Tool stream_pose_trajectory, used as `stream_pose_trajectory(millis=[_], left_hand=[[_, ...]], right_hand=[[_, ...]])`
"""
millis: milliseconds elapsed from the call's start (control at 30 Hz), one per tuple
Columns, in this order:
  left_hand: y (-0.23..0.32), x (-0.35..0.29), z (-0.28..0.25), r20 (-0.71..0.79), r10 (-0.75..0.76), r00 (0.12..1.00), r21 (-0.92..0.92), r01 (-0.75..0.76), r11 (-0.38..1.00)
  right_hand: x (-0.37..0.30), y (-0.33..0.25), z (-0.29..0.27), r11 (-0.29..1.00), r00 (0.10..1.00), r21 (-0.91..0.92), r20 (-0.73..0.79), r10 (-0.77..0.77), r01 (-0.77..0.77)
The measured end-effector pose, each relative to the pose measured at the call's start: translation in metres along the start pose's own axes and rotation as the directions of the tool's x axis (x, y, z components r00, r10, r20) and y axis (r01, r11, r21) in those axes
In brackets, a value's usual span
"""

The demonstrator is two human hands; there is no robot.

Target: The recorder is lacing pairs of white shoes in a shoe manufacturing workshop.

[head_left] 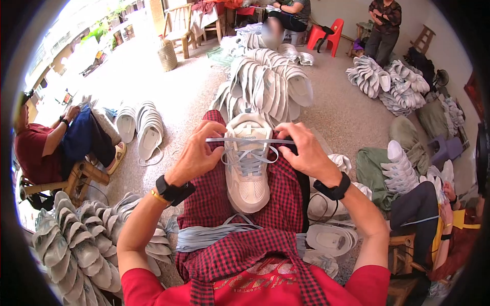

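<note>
A white and beige sneaker [247, 191] rests on my lap, its toe pointing toward me. Pale blue-grey shoelace [249, 167] criss-crosses its front and forms loops at both sides. One stretch of lace runs straight across, just below the tongue top. My left hand [198, 150] pinches this lace left of the shoe, and my right hand [304, 152] pinches it on the other side. The lace looks taut between them. A red and black checked apron [288, 199] covers my thighs. Across my lap lies a bundle of matching laces [204, 238].
Stacked shoe uppers [270, 84] heap up just beyond my knees. More stacks stand at my left [76, 245] and lower right [332, 238]. One seated person [43, 137] is at left, another [444, 229] at right. A red plastic chair [329, 36] stands far back.
</note>
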State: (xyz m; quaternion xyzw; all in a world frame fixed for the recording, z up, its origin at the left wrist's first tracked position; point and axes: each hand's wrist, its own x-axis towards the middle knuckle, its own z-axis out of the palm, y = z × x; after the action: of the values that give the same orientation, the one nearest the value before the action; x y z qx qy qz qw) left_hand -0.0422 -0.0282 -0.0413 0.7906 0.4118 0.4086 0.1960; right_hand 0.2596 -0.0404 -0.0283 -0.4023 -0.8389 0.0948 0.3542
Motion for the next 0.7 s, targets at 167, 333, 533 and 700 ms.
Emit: stream_pose_trajectory(millis=[167, 333, 533, 700], left_hand=[[-0.01, 0.011, -0.003, 0.091, 0.183, 0.979, 0.054, -0.188, 0.981], [-0.015, 0.024, -0.008, 0.198, 0.443, 0.874, 0.31, -0.485, 0.818], [-0.005, 0.025, -0.017, 0.146, 0.448, 0.882, 0.443, -0.463, 0.768], [0.027, 0.06, -0.008, 0.126, 0.51, 0.851, 0.48, -0.502, 0.72]], right_hand=[[0.015, 0.017, 0.006, 0.976, 1.0, 0.215, -0.018, -0.026, 0.029], [0.011, 0.037, -0.01, 0.99, 0.992, 0.121, 0.098, -0.083, 0.071], [0.028, 0.002, -0.016, 0.995, 0.993, 0.021, 0.065, -0.098, 0.097], [0.026, -0.011, 0.004, 0.878, 0.912, -0.244, 0.098, -0.399, 0.411]])
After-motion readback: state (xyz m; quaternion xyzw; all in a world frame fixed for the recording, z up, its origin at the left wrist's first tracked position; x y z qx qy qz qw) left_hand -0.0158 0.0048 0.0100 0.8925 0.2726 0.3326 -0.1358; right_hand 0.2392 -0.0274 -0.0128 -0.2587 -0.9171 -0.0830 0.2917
